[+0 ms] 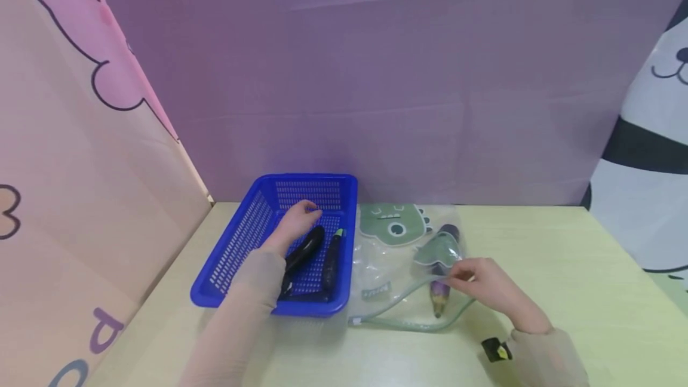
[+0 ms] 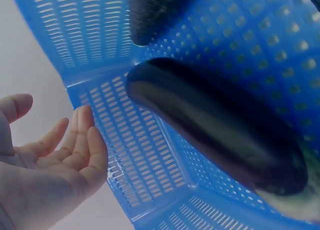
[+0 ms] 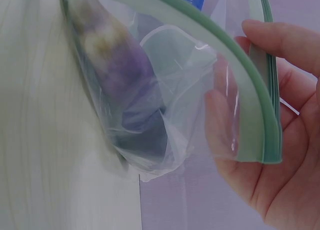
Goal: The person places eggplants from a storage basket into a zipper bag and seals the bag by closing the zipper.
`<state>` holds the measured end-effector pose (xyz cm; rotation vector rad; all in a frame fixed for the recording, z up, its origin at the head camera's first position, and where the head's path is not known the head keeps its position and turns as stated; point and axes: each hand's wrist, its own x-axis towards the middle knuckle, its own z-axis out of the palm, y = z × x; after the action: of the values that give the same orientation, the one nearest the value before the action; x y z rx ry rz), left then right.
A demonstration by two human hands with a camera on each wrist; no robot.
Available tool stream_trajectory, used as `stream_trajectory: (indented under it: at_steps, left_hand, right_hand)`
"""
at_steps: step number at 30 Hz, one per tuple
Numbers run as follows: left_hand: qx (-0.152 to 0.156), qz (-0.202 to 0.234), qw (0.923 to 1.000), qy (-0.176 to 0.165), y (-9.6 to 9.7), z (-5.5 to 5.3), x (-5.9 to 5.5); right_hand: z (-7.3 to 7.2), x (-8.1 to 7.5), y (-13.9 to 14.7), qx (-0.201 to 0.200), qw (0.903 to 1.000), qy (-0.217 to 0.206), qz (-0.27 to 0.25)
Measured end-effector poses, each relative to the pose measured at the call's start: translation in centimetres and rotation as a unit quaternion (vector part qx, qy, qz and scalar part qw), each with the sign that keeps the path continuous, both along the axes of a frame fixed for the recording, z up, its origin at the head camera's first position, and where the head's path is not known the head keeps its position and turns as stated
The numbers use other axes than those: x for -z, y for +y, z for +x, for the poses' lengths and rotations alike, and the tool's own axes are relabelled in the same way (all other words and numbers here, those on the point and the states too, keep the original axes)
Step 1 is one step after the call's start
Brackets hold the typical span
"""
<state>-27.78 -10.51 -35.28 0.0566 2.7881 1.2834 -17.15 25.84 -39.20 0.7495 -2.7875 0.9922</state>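
Observation:
My left hand (image 1: pixel 297 223) reaches over a blue plastic basket (image 1: pixel 353 237), its fingers loosely bent and holding nothing. Below it lie dark eggplants (image 1: pixel 307 248), one glossy and another with a green tip (image 1: pixel 330 264). The left wrist view shows a big eggplant (image 2: pixel 215 130) beside the relaxed fingers (image 2: pixel 82 135). With thumb and fingers, my right hand (image 1: pixel 491 286) pinches the green zip edge (image 3: pixel 262 109) of a clear bag (image 1: pixel 384 261). Its two green strips stand apart at the mouth. Inside the bag is one purple eggplant (image 3: pixel 125 74), partly covered by a printed green figure.
The bag lies flat on the pale table (image 1: pixel 564 261), right of the basket, with a green cartoon face (image 1: pixel 395 224) printed on it. A purple cloth wall (image 1: pixel 376 76) rises behind the table. A patterned cloth (image 1: pixel 107 184) stands at the left.

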Motion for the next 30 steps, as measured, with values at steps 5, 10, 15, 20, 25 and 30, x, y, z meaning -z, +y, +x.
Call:
stream_trajectory:
  at_steps: [5, 10, 15, 20, 25, 30]
  left_hand:
    - [0.013, -0.042, 0.9989, -0.013, 0.02, 0.19, 0.2]
    - [0.026, -0.064, 0.9954, -0.066, -0.05, 0.56, 0.31]
    - [0.036, -0.076, 0.9892, -0.12, -0.35, 0.82, 0.43]
    - [0.04, -0.1, 0.9836, -0.145, -0.64, 0.75, 0.66]
    - [0.043, -0.1, 0.9819, -0.155, -0.81, 0.75, 0.85]
    - [0.061, -0.132, 0.9784, -0.147, -0.88, 0.82, 0.97]
  right_hand:
    - [0.03, 0.08, 0.02, -0.003, 1.0, -0.001, 0.001]
    - [0.05, 0.07, 0.0, -0.003, 1.0, -0.002, -0.003]
    - [0.01, 0.07, 0.0, -0.003, 1.0, -0.001, -0.004]
    - [-0.03, 0.09, 0.02, -0.006, 1.0, 0.001, -0.004]
    - [0.03, 0.07, 0.0, -0.007, 1.0, -0.003, -0.004]
    - [0.04, 0.16, 0.03, -0.008, 0.9999, -0.006, -0.005]
